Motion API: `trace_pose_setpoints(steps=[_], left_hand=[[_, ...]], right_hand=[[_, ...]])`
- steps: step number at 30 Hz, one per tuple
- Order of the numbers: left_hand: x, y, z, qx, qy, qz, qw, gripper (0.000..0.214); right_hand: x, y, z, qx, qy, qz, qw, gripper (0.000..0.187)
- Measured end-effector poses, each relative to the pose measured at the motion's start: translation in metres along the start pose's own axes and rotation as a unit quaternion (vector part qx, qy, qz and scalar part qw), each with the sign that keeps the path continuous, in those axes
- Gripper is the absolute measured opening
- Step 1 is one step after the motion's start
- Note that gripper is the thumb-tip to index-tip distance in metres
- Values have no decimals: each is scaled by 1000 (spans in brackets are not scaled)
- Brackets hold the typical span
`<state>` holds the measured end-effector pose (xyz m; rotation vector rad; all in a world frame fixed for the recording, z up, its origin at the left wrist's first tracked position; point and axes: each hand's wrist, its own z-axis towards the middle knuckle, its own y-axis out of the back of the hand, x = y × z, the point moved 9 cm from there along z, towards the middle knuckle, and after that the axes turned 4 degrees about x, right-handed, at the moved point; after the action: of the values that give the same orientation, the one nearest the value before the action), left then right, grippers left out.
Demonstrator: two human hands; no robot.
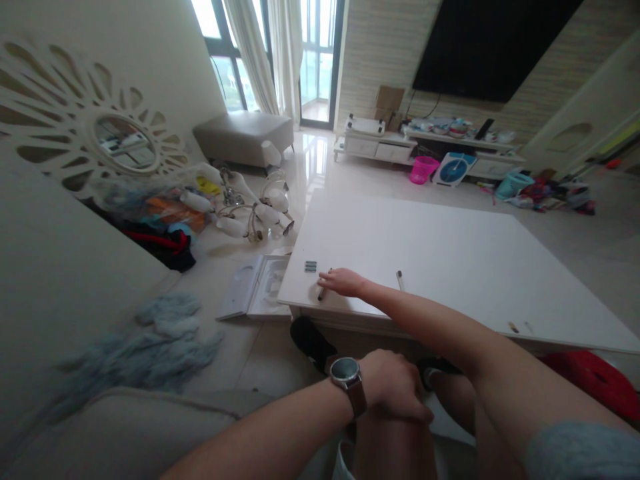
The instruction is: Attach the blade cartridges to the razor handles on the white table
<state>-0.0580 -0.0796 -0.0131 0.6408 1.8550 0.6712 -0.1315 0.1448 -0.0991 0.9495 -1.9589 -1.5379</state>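
Observation:
My right hand (343, 282) reaches out low over the left end of the white table (430, 247). Its fingers are closed around a slim, dark, pen-like stick (321, 292), whose lower end shows below them. Just beyond the fingertips, several small grey-green cylinders, which look like batteries (311, 267), lie side by side. My left hand (393, 383), with a watch (346, 372) at the wrist, lies over my knee with nothing in it. A white stick with a dark tip (400, 279) lies on the table, partly behind my right forearm.
An opened white box (267, 287) stands on the floor by the table's left end. Behind it lies a chandelier (255, 213) with several lampshades. Two small items (513, 327) rest near the table's front edge. A red round seat (595, 383) is at the right.

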Motion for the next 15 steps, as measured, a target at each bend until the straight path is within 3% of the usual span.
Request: trace_pose_setpoints(steps=[2, 4, 8, 11, 15], left_hand=[[4, -4, 2, 24, 23, 3, 999, 49], [4, -4, 3, 31, 29, 3, 999, 47], [4, -3, 2, 19, 27, 0, 999, 44], [4, -2, 1, 12, 29, -6, 999, 44], [3, -1, 1, 2, 19, -2, 1000, 42]], right_hand=[[-38, 0, -31, -22, -136, 72, 988, 32], [-72, -7, -74, -24, -231, 88, 969, 30], [-129, -34, -176, 2, -413, 118, 903, 28], [-143, -58, -231, 27, -499, 151, 853, 33], [-129, -87, -243, 63, -518, 225, 823, 22]])
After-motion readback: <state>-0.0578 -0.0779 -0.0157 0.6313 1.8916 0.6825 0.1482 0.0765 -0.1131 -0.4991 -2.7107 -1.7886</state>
